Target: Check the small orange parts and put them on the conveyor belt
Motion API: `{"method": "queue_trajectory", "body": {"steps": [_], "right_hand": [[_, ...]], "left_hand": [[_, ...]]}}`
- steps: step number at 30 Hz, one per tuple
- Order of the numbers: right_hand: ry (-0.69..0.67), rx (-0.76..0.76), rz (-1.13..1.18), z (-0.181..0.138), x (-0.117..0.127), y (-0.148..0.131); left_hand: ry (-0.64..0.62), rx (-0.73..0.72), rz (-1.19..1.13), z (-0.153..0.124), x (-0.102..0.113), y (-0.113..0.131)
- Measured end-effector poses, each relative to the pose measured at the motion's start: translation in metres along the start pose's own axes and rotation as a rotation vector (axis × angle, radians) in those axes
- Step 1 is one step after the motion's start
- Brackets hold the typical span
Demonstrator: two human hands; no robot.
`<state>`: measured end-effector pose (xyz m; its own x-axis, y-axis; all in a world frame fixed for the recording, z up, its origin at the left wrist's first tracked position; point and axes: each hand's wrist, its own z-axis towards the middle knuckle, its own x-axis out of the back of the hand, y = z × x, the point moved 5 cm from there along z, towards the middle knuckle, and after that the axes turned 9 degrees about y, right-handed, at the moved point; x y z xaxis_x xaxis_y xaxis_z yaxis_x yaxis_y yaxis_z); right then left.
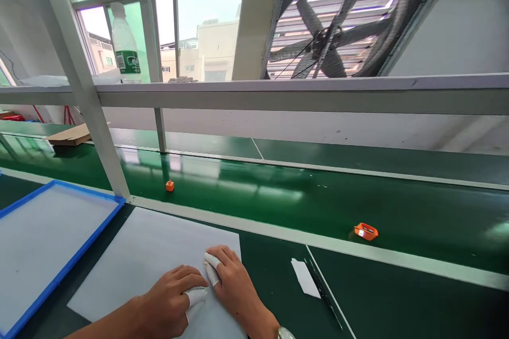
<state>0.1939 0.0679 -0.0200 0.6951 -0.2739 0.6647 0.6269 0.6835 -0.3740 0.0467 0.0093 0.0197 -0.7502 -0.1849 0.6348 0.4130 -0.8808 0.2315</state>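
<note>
A large white sheet [167,243] lies flat on the dark green bench, with both of my hands low over its right part. My left hand [169,296] is closed, its fingers curled and a white wrap on the thumb or finger side. Beside it, my right hand [234,286] is also curled, with white covering on its fingertips and the sheet's edge under it. What either hand pinches, if anything, is hidden. A small gap separates the two hands. Part of a watch [285,333] shows at my right wrist.
At left lies a blue-framed white panel [51,254]. A white scrap [305,278] and a thin dark tool [324,291] lie right. Two small orange pieces, one cube-like [169,186], one open-shaped [366,231], sit on the green belt [258,196]. A metal post [85,74] rises at left.
</note>
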Motion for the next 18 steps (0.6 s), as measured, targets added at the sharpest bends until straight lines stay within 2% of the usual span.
{"method": "queue_trajectory", "body": {"steps": [4,9,13,18], "right_hand": [[0.022,0.084,-0.087,-0.008,-0.004,0.002],[-0.036,0.139,-0.135,-0.018,-0.010,0.010],[-0.051,0.171,-0.106,-0.020,-0.009,0.015],[-0.007,0.195,-0.043,-0.019,-0.007,0.020]], "left_hand": [[0.020,-0.011,-0.038,-0.005,-0.002,0.000],[0.108,0.030,-0.084,-0.018,-0.016,-0.001],[0.070,0.080,-0.015,-0.030,-0.030,-0.008],[-0.067,0.185,-0.077,-0.037,-0.040,-0.017]]}}
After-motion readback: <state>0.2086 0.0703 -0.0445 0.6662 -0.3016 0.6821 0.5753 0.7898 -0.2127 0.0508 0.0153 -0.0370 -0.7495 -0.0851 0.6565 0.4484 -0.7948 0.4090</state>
